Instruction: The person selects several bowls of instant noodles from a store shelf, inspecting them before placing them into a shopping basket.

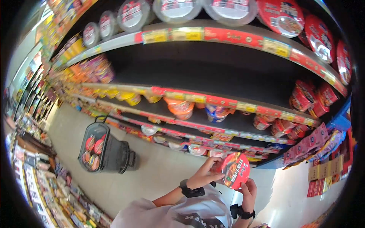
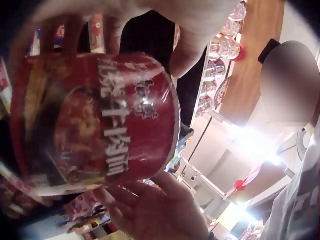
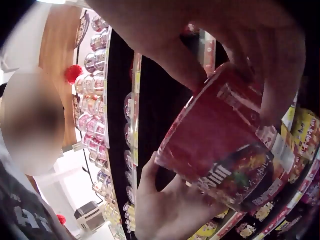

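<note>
A red instant noodle bowl (image 1: 236, 171) is held between both hands in front of the body, its printed lid facing up in the head view. My left hand (image 1: 207, 174) grips its left side, the thumb near the lid's edge. From the lower right, my right hand (image 1: 249, 193) holds the rim and side. The left wrist view shows the bowl's printed wall (image 2: 125, 120) with fingers above and below it. In the right wrist view the same bowl (image 3: 215, 145) sits tilted, fingers curled along its side.
Shelves with red price strips (image 1: 228, 102) stand ahead, holding noodle bowls (image 1: 178, 108). Red bowls (image 1: 302, 95) stand at the shelf's right end. On the floor to the left is a dark shopping basket (image 1: 118, 155) with several red bowls inside. Hanging packets (image 1: 310, 142) are at right.
</note>
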### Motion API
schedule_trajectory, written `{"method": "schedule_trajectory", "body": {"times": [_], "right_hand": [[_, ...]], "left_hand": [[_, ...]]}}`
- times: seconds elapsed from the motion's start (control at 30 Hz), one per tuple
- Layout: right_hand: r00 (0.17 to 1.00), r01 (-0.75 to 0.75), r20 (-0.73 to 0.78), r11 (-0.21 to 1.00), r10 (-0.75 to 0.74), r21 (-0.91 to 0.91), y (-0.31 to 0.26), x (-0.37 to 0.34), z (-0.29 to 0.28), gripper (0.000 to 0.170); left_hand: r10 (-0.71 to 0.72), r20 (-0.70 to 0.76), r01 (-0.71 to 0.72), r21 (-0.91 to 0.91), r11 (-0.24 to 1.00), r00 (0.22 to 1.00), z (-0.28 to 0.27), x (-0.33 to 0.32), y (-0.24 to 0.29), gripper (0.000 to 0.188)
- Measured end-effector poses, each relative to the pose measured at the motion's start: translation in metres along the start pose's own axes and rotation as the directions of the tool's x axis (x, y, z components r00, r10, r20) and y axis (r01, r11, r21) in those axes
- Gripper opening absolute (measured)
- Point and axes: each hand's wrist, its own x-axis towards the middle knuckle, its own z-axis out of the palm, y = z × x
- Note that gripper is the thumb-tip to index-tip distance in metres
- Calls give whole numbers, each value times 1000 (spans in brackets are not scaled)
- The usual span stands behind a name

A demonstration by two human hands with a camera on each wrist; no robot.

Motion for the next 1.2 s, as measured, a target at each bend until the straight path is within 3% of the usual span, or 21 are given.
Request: {"method": "schedule_trajectory", "body": {"times": [0.07,0.1,0.2,0.23,0.27,0.4,0.53,0.57,0.73,0.93,1.03,1.2], "right_hand": [[999,-45,-24,999,45,-7,14,-15,-6,22],[998,-60,-22,998,60,26,18,-20,-7,21],[998,-59,-14,998,58,-28,36,-26,-12,20],[998,-66,-1,998,66,-19,45,-26,-14,20],[998,-69,11,998,69,-8,56,-23,-16,20],[987,-122,107,992,121,2,76,-9,-15,19],[962,-133,223,982,161,-133,82,13,5,21],[955,-124,249,980,160,-157,83,19,12,21],[910,-69,388,978,142,-197,93,43,45,22],[877,-71,453,975,162,-211,105,51,86,23],[876,-127,428,963,221,-236,101,43,110,22],[871,-72,451,959,194,-273,107,35,143,20]], "left_hand": [[-139,35,139,13,990,990,0,-16,-11,51],[-47,5,47,34,998,999,4,-20,-14,37],[-138,-4,135,222,966,990,8,-29,2,30],[-104,-22,105,370,923,994,8,-30,0,25],[-76,1,66,486,872,997,8,-32,-7,25],[-70,-105,117,564,817,992,5,-50,-6,27],[-99,-210,217,671,709,973,-12,-75,-11,27],[-24,-216,171,695,698,976,-18,-80,-16,27],[-76,-356,288,594,751,931,-42,-105,-16,28],[-161,-488,417,478,773,858,-73,-132,-5,30],[-132,-497,377,434,818,858,-91,-150,-16,31],[-210,-483,349,218,912,850,-122,-178,-14,31]]}}
